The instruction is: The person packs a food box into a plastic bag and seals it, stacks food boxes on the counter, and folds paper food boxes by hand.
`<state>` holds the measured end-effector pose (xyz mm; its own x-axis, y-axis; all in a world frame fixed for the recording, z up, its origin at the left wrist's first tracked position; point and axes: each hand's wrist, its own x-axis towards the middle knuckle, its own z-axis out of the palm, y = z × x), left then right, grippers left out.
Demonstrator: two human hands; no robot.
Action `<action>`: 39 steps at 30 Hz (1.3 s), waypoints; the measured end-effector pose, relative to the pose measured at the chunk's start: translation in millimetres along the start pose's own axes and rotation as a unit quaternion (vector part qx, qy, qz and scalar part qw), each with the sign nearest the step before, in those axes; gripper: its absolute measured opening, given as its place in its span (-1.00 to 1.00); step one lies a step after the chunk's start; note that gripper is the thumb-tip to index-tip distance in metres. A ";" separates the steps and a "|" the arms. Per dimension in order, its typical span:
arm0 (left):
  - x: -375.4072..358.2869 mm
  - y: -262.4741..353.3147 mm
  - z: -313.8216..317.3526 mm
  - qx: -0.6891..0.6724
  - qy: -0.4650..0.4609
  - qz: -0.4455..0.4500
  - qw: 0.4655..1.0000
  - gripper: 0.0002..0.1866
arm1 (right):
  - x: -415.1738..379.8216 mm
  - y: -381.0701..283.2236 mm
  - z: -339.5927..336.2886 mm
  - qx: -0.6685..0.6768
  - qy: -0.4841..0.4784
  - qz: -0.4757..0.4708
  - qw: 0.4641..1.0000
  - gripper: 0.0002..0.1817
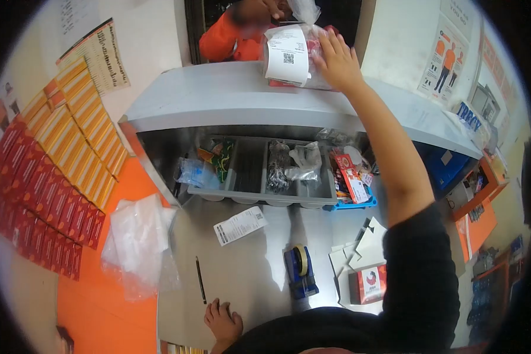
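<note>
My right hand (339,64) reaches up to the raised counter ledge, its fingers stretched out and lying against the side of a clear plastic bag (315,52). A white receipt (288,57) with a QR code is on the bag's front, and red shows through the plastic. Behind it, another person's hand (267,8) is near the bag's gathered top. My left hand (223,322) rests on the lower counter with fingers spread, holding nothing. Just above it lies a dark pencil (200,280).
On the lower counter (186,236) are a loose receipt (240,225), a blue tape dispenser (301,271), white cards (369,239) and a red-and-white box (369,284). A grey divided tray (248,192) sits under the ledge (218,88). Plastic bags (138,239) lie left.
</note>
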<state>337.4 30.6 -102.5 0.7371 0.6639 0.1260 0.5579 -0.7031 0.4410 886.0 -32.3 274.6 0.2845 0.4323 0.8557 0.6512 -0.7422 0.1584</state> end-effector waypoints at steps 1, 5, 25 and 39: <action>1.8 1.5 -1.1 -0.004 0.013 0.015 1.000 -0.64 | -17.3 5.4 -12.9 0.013 -0.020 -0.020 1.000 -0.43; -1.3 2.1 -1.5 -0.014 0.036 0.038 0.999 -0.64 | -116.9 14.5 -128.8 0.035 -0.292 -0.049 0.955 -0.52; -61.4 136.8 14.3 -0.266 -0.195 0.382 0.863 -0.64 | -498.4 27.8 -281.8 0.066 -0.516 -0.015 0.854 0.15; -70.8 106.7 17.0 -0.563 -0.442 0.002 0.698 -0.50 | -460.5 -86.9 -289.4 0.250 -0.495 0.044 0.831 0.04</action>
<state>351.2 -95.7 -79.5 0.9633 -0.1037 -0.2477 0.2671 0.2723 0.9244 494.7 -315.1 9.3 0.6246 0.7808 -0.0104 0.7378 -0.5944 -0.3199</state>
